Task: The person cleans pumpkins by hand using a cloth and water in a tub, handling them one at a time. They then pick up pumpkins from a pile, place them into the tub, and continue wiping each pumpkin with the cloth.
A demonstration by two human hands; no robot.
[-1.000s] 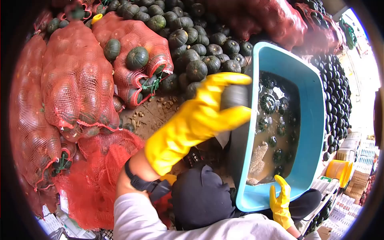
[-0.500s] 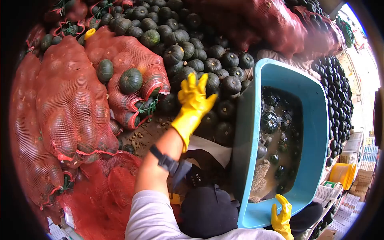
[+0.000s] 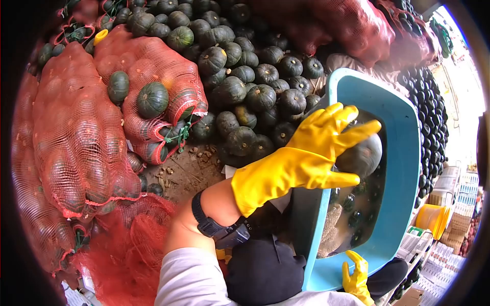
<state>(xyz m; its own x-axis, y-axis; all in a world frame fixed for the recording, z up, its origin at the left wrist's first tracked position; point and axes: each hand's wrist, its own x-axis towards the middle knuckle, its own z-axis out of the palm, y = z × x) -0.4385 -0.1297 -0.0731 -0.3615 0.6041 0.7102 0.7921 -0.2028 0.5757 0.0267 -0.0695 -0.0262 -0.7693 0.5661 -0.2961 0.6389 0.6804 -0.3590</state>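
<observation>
My left hand (image 3: 326, 145), in a long yellow rubber glove, reaches across the near side of a blue tub (image 3: 400, 163), thumb and fingers spread wide. Between its thumb and index finger is a dark green pumpkin (image 3: 363, 157), over the tub and blurred while the glove is sharp. Murky water in the tub holds several smaller-looking pumpkins (image 3: 354, 219) and a beige textured cloth (image 3: 331, 229). My right hand (image 3: 357, 278), also yellow-gloved, is low by the tub's front rim, fingers loosely bent and apart, holding nothing.
A heap of dark green pumpkins (image 3: 261, 97) lies left of the tub. Full red mesh sacks (image 3: 84, 132) stand at the far left, a loose red net (image 3: 135, 245) below them. More pumpkins (image 3: 429, 127) are stacked behind the tub, near a yellow container (image 3: 431, 222).
My left hand has swung right, from above the pumpkin heap to over the tub, and a pumpkin now shows at its fingers. My right hand stays by the rim.
</observation>
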